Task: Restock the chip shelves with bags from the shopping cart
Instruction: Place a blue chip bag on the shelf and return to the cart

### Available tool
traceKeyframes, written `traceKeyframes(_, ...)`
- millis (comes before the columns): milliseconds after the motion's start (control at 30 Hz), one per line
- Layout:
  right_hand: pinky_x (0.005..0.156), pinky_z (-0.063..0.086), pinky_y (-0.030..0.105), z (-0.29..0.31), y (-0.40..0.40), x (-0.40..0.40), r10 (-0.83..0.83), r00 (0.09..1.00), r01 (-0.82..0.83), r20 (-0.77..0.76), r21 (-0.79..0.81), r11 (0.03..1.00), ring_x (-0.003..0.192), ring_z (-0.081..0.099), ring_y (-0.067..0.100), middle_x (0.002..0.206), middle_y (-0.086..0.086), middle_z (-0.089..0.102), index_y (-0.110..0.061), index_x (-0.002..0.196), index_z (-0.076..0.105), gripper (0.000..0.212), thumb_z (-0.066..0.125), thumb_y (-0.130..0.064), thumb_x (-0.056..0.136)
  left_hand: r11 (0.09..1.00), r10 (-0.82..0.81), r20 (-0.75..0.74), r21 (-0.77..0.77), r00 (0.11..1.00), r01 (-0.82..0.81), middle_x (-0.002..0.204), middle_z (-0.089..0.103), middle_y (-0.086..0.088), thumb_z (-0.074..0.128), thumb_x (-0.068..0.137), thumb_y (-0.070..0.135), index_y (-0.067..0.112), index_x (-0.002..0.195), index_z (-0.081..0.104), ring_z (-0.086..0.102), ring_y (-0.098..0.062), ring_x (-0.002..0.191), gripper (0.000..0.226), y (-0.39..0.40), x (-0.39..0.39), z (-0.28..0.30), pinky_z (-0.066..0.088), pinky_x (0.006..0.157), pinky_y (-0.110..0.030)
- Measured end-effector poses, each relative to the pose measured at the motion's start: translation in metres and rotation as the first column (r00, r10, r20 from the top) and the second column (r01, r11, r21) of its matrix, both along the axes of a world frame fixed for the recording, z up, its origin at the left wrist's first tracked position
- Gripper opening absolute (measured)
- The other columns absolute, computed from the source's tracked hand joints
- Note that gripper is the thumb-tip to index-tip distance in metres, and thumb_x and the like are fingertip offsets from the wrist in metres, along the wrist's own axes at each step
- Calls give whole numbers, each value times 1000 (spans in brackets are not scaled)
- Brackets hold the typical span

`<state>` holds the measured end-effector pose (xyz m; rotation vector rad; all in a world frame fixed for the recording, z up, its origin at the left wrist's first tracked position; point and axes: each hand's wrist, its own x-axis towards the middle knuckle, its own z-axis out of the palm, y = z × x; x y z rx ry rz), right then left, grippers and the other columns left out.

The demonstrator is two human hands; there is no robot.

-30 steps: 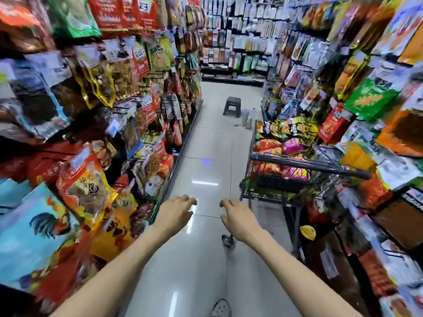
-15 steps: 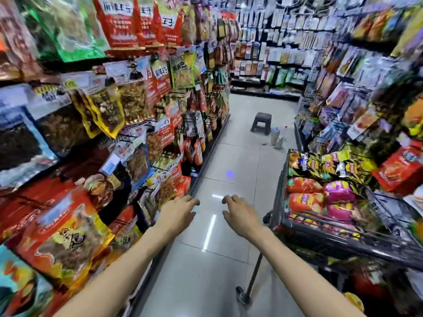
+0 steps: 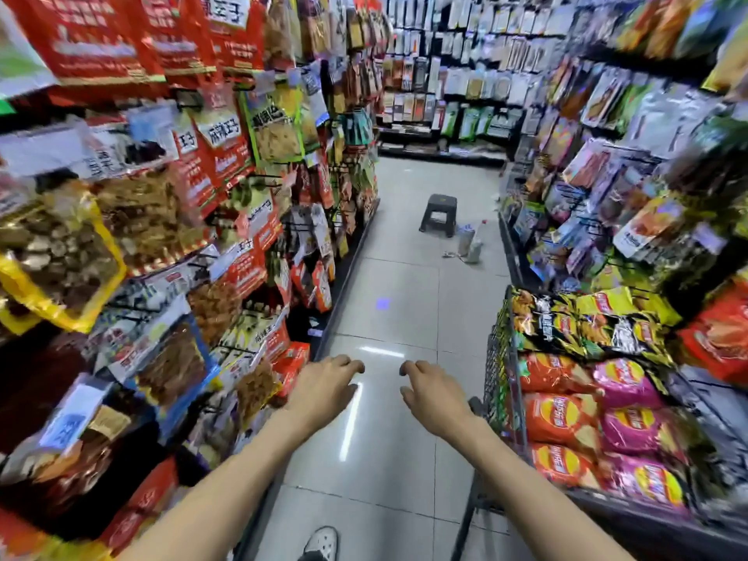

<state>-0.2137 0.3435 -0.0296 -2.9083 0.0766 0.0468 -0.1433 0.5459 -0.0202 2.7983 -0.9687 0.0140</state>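
Hanging loosely curled over the bare floor (image 3: 388,285), the fingers of both hands hold nothing: the left hand (image 3: 324,388) and the right hand (image 3: 435,396) float palm-down side by side in mid-aisle, touching neither shelf nor stock. The forearms reach straight ahead, which reads to me as walking posture, hands kept free for the first pick, not a reach already under way.

Just beside the right forearm stands the cart (image 3: 500,358), its wire wall at the aisle's right edge, parked tight against the right shelves (image 3: 631,164), probably so bags can go across without a step. Inside it the chip bags lie flat in rows: black-and-yellow bags (image 3: 566,321) at the far end, orange bags (image 3: 560,415) nearer the wire wall, pink bags (image 3: 625,402) beyond them. Most seem to lie with their long axis across the cart, faces up, though blur keeps me from saying which end is the top.

Hanging snack packs crowd the left shelves (image 3: 194,204). A small stool (image 3: 439,210) sits well down the aisle, with a couple of bottles (image 3: 469,240) near it on the tiles. A shoe (image 3: 321,540) shows at the bottom edge.
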Motion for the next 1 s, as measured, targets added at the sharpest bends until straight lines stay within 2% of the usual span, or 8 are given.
traceKeyframes(233,83,43,36,7,-44,121,-159,987,160,24,-15,987,119,48,29,131,5,51,-17,135,46,34,38,-20,102,990,-138,2,-9,990,138,128,59,4,55,94,30,29,128,56,56,-22,119,34,-57,153,14,47,88,-35)
traceKeyframes(367,88,44,40,-4,-70,150,-261,965,260,11,37,965,116,51,30,130,7,53,-16,133,48,33,39,-20,102,971,-231,-25,49,973,232,131,56,6,51,97,31,30,131,53,54,-22,121,35,-102,207,13,44,91,-34)
traceKeyframes(467,90,44,40,-18,-101,148,-335,941,336,-45,25,942,115,51,30,130,7,54,-15,133,49,34,39,-16,100,941,-326,-54,76,944,330,134,55,8,49,97,33,33,132,52,53,-20,123,35,-143,224,1,46,91,-35)
traceKeyframes(567,94,45,40,-23,-144,146,-460,885,464,-70,63,884,120,49,30,130,8,53,-16,133,48,36,42,-17,98,890,-440,-87,86,894,447,134,56,7,48,97,30,30,133,52,53,-21,124,36,-194,238,-6,48,93,-35)
traceKeyframes(667,98,43,41,-27,-188,136,-550,828,556,-106,32,831,123,48,32,132,10,53,-13,135,46,38,43,-17,98,827,-549,-83,91,832,555,131,58,4,49,97,28,28,133,53,55,-25,121,36,-252,243,-11,50,90,-38)
traceKeyframes(833,88,45,42,-40,-262,114,-679,722,688,-133,35,725,114,53,34,118,11,53,-11,128,45,32,44,-22,98,704,-696,-79,119,713,700,128,59,2,50,97,28,28,132,52,56,-24,118,35,-356,243,-14,50,88,-38)
traceKeyframes(1000,94,44,42,-43,-323,78,-792,592,804,-152,44,593,120,52,32,127,9,54,-13,133,44,35,42,-25,101,585,-799,-92,105,594,804,126,60,3,49,97,23,25,131,55,60,-24,111,35,-456,220,-14,51,82,-37)
